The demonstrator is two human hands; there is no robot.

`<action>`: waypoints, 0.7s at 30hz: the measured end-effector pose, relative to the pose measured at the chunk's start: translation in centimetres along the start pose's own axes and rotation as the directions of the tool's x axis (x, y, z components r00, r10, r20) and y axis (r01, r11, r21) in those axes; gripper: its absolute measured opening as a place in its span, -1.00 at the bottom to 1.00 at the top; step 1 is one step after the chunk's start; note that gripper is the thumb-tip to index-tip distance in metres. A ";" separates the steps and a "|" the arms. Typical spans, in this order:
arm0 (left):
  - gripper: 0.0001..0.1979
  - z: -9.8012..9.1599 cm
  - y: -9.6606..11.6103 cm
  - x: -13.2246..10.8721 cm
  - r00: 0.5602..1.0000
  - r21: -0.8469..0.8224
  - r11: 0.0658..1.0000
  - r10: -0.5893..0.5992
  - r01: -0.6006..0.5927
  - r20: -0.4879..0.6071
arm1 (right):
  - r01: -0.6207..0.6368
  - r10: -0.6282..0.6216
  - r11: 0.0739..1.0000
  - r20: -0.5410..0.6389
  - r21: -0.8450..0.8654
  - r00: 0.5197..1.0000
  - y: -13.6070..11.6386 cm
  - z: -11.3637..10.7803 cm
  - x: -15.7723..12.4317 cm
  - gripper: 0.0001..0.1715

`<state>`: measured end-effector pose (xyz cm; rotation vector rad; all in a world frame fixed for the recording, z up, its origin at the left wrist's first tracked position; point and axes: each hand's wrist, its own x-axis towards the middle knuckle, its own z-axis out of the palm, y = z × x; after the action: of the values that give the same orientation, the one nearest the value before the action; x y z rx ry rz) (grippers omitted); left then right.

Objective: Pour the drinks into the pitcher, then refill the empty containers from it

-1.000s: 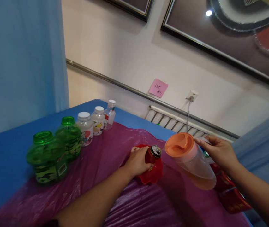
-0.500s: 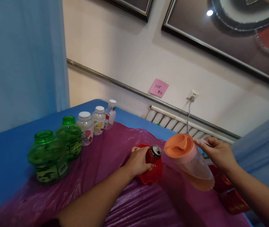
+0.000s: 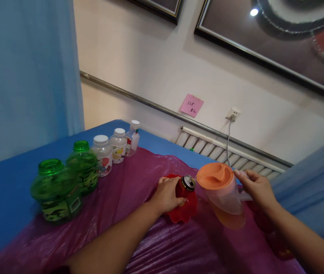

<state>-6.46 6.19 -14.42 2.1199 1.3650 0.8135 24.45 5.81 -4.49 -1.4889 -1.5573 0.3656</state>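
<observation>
My left hand (image 3: 167,193) is closed round a red drink can (image 3: 183,191) with an open top. The can stands on a red plate with a wavy rim (image 3: 178,216). My right hand (image 3: 259,190) grips the handle of a clear plastic pitcher (image 3: 226,203) with an orange lid. Some brownish liquid lies in the bottom of the pitcher, which leans toward the can. Its spout side is close to the can's top, and I see no stream of liquid between them.
Two green jars (image 3: 56,192), two white-capped clear jars (image 3: 103,156) and a slim bottle (image 3: 132,139) stand in a row at left. Red containers (image 3: 280,243) are partly hidden behind my right arm. A purple plastic sheet (image 3: 127,182) covers much of the blue table (image 3: 5,190).
My right hand has brought the pitcher's base down and to the left, so the pitcher is more upright. My left hand and the can have stayed in place.
</observation>
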 end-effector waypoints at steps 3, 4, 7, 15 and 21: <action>-0.35 0.2 -0.1 0.1 1.000 0.003 1.000 -0.005 0.006 -0.028 | -0.096 0.105 0.979 -0.039 0.179 0.994 1.6 0.4 0.4 -0.35; -0.34 0.2 -0.1 0.2 0.999 0.002 1.000 -0.008 0.008 -0.040 | -0.114 0.134 0.963 -0.067 0.244 0.989 2.1 0.6 0.6 -0.35; -0.31 0.3 -0.1 0.3 0.998 0.005 1.000 -0.019 0.019 -0.064 | -0.109 0.179 0.924 -0.162 0.365 0.971 3.4 1.4 1.2 -0.33; -0.33 -0.3 -0.1 0.5 0.990 0.008 0.996 -0.084 0.086 -0.109 | -0.082 0.299 0.833 -0.321 0.547 0.899 6.5 5.0 1.5 -0.33; -0.39 -0.1 -0.8 0.7 0.989 0.017 0.999 -0.045 0.048 -0.140 | -0.067 0.351 0.807 -0.385 0.586 0.854 8.3 6.0 0.9 -0.34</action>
<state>-6.77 7.16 -14.77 2.0716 1.4940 0.9489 25.27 10.65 -13.51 -1.1672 -0.7836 0.4902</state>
